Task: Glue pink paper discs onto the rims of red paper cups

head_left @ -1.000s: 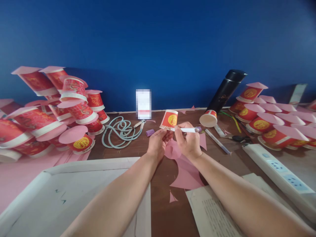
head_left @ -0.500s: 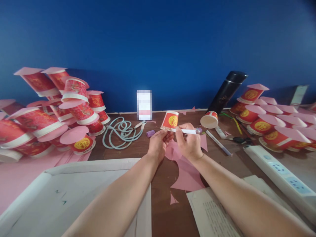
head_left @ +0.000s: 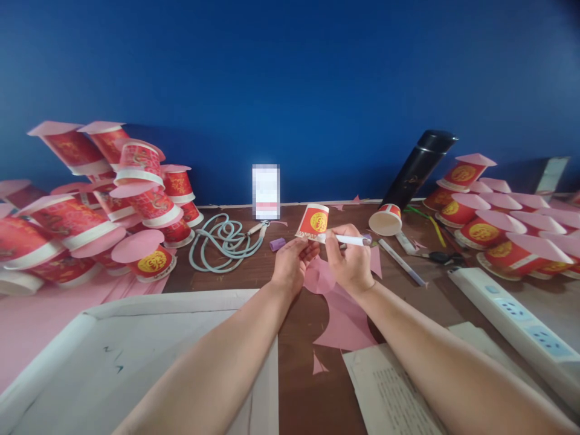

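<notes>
Cup (head_left: 312,219), red with white edge, is in left hand (head_left: 290,263), fingers clamped on its near edge, over middle of table (head_left: 296,386). Right hand (head_left: 352,260) pinches white pen (head_left: 352,240), writing end at that edge; can't tell if it touches. Purple cylinder (head_left: 277,244) just left. Tipped cup (head_left: 385,222) right, by leaning black flask (head_left: 417,169). 2 capped-cup piles, left (head_left: 149,205) and right (head_left: 507,226).

Bare forearms (head_left: 222,344) — smooth, tapering toward the wrists (head_left: 283,291) — and hands (head_left: 290,264) bare too.
</notes>
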A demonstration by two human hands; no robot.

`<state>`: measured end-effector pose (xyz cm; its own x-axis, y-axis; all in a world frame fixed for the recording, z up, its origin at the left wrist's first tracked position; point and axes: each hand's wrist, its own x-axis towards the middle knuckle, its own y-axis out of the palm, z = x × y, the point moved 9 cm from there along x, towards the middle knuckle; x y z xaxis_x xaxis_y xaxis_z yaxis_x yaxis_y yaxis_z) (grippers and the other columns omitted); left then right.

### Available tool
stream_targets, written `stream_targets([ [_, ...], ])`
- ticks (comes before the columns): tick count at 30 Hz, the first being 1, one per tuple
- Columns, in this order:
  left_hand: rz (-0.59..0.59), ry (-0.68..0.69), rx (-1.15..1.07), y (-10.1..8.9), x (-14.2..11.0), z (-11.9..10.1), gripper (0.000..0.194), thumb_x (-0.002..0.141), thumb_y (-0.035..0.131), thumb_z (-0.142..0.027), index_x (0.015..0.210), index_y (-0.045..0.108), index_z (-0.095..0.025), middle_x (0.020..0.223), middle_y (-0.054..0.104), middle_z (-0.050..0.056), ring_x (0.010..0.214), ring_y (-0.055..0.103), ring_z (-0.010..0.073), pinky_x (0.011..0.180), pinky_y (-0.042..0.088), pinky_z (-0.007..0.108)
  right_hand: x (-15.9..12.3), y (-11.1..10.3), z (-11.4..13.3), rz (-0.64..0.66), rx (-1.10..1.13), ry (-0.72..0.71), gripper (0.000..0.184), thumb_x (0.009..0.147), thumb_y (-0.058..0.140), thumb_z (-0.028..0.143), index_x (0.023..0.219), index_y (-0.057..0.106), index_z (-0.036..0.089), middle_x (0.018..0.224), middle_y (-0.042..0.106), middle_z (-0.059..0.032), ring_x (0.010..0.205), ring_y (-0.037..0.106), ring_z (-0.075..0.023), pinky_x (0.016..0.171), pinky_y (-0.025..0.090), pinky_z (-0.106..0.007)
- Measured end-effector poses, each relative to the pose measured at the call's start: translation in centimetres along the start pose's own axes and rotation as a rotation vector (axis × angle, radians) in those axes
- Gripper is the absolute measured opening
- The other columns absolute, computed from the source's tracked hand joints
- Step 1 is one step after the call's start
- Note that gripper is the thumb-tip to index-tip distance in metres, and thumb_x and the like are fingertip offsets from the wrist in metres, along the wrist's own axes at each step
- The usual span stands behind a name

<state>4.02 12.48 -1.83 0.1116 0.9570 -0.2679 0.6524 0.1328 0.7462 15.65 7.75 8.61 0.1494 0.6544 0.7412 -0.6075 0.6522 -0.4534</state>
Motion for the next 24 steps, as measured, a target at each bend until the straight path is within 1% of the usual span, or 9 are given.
stream_targets([
  [8,-0.015,0.000,-0.022,-0.3,0.0,0.0,0.005,0.074,0.061,-0.008,0.071,0.063,-0.010,0.063,0.065,0.005,0.062,0.065,0.0118,0.072,0.051,0.026,0.0,0.4,-0.5,0.049,0.007,0.035,0.020,0.088,0.049,0.034,0.074,0.055,0.022,0.066,0.063,-0.0013,0.063,0.059,-0.0177,0.065,0.044,-0.032],
  [13,-0.022,-0.001,-0.021,-0.3,0.0,-0.1,0.005,0.074,0.060,-0.007,0.070,0.063,-0.010,0.063,0.065,0.005,0.062,0.065,0.0120,0.072,0.051,0.026,0.0,0.5,-0.6,0.054,0.014,0.039,0.018,0.087,0.051,0.033,0.074,0.055,0.021,0.068,0.064,-0.0017,0.064,0.059,-0.0177,0.065,0.045,-0.032],
  [16,-0.016,0.003,-0.023,-0.1,-0.1,-0.1,0.004,0.075,0.060,-0.008,0.072,0.063,-0.009,0.065,0.065,0.006,0.062,0.064,0.0117,0.072,0.051,0.025,-0.1,0.2,-0.4,0.038,0.048,0.045,0.017,0.088,0.051,0.032,0.076,0.057,0.021,0.073,0.066,-0.0025,0.068,0.060,-0.0179,0.068,0.046,-0.033],
  [18,-0.020,0.011,-0.038,-0.1,0.0,-0.2,0.005,0.075,0.059,-0.007,0.072,0.063,-0.009,0.065,0.066,0.006,0.062,0.065,0.0113,0.072,0.051,0.025,-0.1,0.0,-0.3,0.018,0.120,0.045,0.016,0.089,0.050,0.032,0.085,0.060,0.021,0.081,0.067,-0.0038,0.074,0.062,-0.0181,0.071,0.048,-0.034],
  [20,-0.031,0.021,-0.063,-0.2,0.0,-0.4,0.007,0.076,0.059,-0.007,0.072,0.062,-0.010,0.066,0.065,0.006,0.064,0.065,0.0111,0.071,0.051,0.024,-0.1,0.0,-0.4,0.002,0.217,0.060,0.019,0.092,0.048,0.032,0.099,0.061,0.022,0.092,0.067,-0.0051,0.083,0.063,-0.0184,0.076,0.050,-0.035],
  [22,-0.046,0.017,-0.085,-0.3,0.1,-0.4,0.007,0.077,0.059,-0.008,0.071,0.061,-0.011,0.065,0.065,0.005,0.065,0.065,0.0109,0.070,0.052,0.023,-0.1,0.2,-1.2,-0.012,0.297,0.109,0.025,0.093,0.046,0.034,0.113,0.059,0.025,0.106,0.066,-0.0064,0.095,0.063,-0.0192,0.082,0.050,-0.037],
  [24,-0.032,-0.007,-0.095,-0.2,0.0,-0.3,0.005,0.077,0.060,-0.010,0.073,0.061,-0.012,0.067,0.065,0.004,0.066,0.065,0.0107,0.069,0.052,0.023,0.0,0.4,-2.6,-0.041,0.348,0.195,0.031,0.093,0.047,0.038,0.121,0.055,0.028,0.118,0.062,-0.0074,0.107,0.060,-0.0204,0.088,0.050,-0.039],
])
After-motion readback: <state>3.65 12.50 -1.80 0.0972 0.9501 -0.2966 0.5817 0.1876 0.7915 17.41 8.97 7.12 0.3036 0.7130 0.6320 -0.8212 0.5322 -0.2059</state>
